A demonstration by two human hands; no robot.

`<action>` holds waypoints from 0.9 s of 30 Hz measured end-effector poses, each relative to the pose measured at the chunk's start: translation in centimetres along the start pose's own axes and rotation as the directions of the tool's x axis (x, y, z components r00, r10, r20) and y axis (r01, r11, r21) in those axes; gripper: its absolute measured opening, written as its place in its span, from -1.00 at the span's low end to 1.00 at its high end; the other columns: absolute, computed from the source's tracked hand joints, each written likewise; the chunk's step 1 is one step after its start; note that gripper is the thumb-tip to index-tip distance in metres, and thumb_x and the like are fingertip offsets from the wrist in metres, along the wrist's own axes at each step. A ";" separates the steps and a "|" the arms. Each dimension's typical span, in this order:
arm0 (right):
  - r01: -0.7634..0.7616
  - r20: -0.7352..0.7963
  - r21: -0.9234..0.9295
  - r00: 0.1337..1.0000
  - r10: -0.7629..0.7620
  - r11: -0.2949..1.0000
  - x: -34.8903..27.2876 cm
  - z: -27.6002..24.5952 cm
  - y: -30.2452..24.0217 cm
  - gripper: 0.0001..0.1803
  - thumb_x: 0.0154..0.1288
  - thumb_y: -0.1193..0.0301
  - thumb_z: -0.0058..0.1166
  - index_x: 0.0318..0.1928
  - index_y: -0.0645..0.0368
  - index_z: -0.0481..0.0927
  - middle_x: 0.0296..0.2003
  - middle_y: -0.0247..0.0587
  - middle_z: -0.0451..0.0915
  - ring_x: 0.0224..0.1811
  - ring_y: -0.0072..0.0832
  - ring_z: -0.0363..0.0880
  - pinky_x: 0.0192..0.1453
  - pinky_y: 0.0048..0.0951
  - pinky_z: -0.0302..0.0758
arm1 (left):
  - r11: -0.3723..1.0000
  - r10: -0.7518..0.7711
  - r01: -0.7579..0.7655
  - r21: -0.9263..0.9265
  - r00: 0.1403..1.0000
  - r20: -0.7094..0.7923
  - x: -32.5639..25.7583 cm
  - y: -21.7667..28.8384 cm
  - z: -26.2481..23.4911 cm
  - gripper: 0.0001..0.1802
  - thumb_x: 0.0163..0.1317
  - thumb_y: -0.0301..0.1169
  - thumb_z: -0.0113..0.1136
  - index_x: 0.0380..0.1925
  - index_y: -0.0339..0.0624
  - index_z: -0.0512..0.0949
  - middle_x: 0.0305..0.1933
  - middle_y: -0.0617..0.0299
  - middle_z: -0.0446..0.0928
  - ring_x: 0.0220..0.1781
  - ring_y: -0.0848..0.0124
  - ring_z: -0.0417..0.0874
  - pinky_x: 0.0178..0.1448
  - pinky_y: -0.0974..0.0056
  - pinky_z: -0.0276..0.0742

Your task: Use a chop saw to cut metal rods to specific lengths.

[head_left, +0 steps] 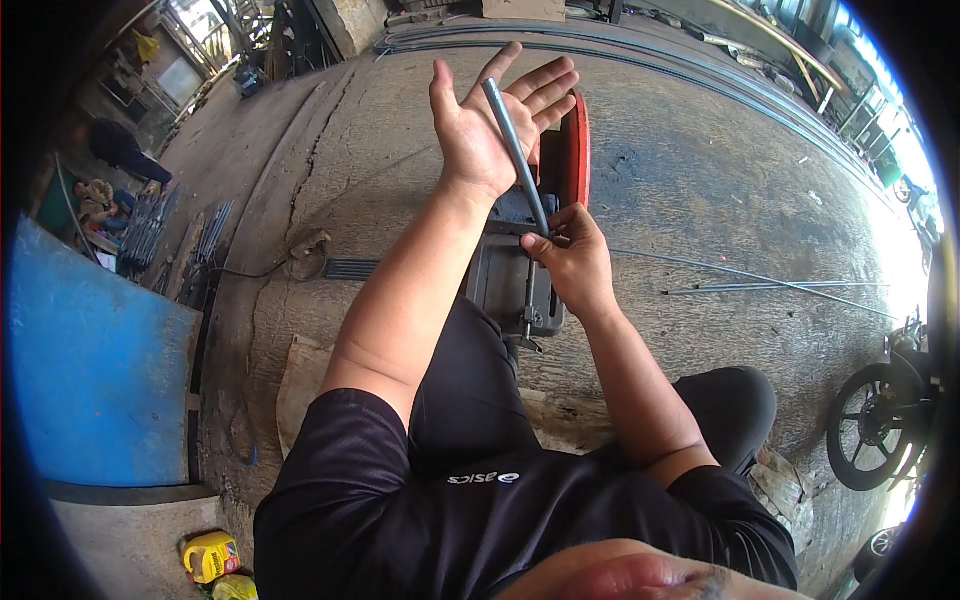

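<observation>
A short grey metal pipe (517, 158) slants up and away in front of me. My right hand (578, 262) grips it at its lower end, thumb and fingers closed round it. My left hand (482, 130) is open behind the pipe, palm facing up and fingers spread. The pipe crosses in front of that palm; whether it touches the skin I cannot tell. Beneath both hands stands a cut-off saw with a red guard (578, 150) and a dark grey base (490, 268). A clamp screw (529, 305) runs along the base toward me. My hands hide part of the saw.
Long metal pipes (640, 42) lie across the far floor. Thinner rods (755, 288) cross at the right, near a motorcycle wheel (868, 425). A blue panel (95, 350) stands at left, above a yellow container (210, 556). Another person (125, 152) bends down at far left.
</observation>
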State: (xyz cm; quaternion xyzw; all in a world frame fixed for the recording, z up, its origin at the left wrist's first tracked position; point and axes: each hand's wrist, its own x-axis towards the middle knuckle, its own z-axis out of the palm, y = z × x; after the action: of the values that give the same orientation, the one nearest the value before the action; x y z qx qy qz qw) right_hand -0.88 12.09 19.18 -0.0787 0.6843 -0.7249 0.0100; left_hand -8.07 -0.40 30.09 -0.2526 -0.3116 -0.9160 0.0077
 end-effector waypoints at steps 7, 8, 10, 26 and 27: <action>0.056 -0.037 -0.065 0.998 -0.059 0.996 -0.2 -0.2 0.2 -0.64 0.08 0.41 0.40 -0.32 0.22 0.41 -0.51 -0.34 0.52 -0.46 -0.64 0.43 -0.35 -0.53 0.41 | 0.999 -0.028 0.028 -0.029 1.000 0.014 -0.2 0.3 0.0 0.03 0.25 0.43 -0.49 0.30 -0.34 0.18 0.27 -0.46 0.25 0.38 -0.25 0.24 0.43 -0.19 0.16; 0.065 -0.039 -0.078 0.997 -0.068 0.995 -0.3 -0.2 0.0 -0.65 0.09 0.41 0.39 -0.32 0.22 0.41 -0.50 -0.33 0.52 -0.47 -0.64 0.44 -0.36 -0.52 0.41 | 0.998 -0.050 0.051 -0.027 0.998 0.034 -0.2 0.5 0.0 0.04 0.25 0.43 -0.50 0.30 -0.35 0.17 0.26 -0.45 0.26 0.37 -0.25 0.25 0.42 -0.20 0.17; 0.052 -0.009 -0.038 0.999 -0.052 0.998 -0.5 -0.2 -0.7 -0.67 0.10 0.42 0.38 -0.33 0.24 0.42 -0.50 -0.33 0.52 -0.48 -0.63 0.46 -0.38 -0.52 0.41 | 0.998 -0.067 0.068 -0.018 0.997 0.040 -0.5 0.9 -0.1 0.04 0.25 0.43 -0.51 0.30 -0.37 0.17 0.26 -0.44 0.27 0.36 -0.25 0.27 0.42 -0.21 0.18; 0.023 0.358 -0.095 0.934 0.012 0.995 2.2 9.0 -3.6 -0.63 0.16 0.31 0.31 -0.16 0.36 0.61 -0.49 -0.12 0.67 -0.54 -0.48 0.66 -0.37 -0.47 0.60 | 0.455 0.300 0.326 0.829 0.820 -0.488 -8.7 9.9 -4.9 -0.73 0.31 -0.35 0.19 -0.22 -0.42 0.55 -0.25 0.07 0.62 -0.31 0.35 0.68 -0.19 0.28 0.69; 0.080 0.366 -0.181 0.931 -0.008 0.980 2.4 9.8 -3.5 -0.63 0.16 0.30 0.31 -0.14 0.34 0.62 -0.48 -0.13 0.67 -0.52 -0.50 0.67 -0.37 -0.47 0.60 | 0.360 0.311 0.442 0.822 0.773 -0.553 -8.9 10.4 -4.1 -0.73 0.34 -0.31 0.14 -0.19 -0.36 0.58 -0.21 0.12 0.61 -0.25 0.36 0.65 -0.16 0.26 0.63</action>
State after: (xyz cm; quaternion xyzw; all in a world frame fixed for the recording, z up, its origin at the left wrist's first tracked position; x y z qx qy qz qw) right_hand -1.71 2.33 23.44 -0.2273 0.7356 -0.6282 0.1123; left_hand -0.42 -12.45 29.08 0.1333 -0.7601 -0.5994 0.2126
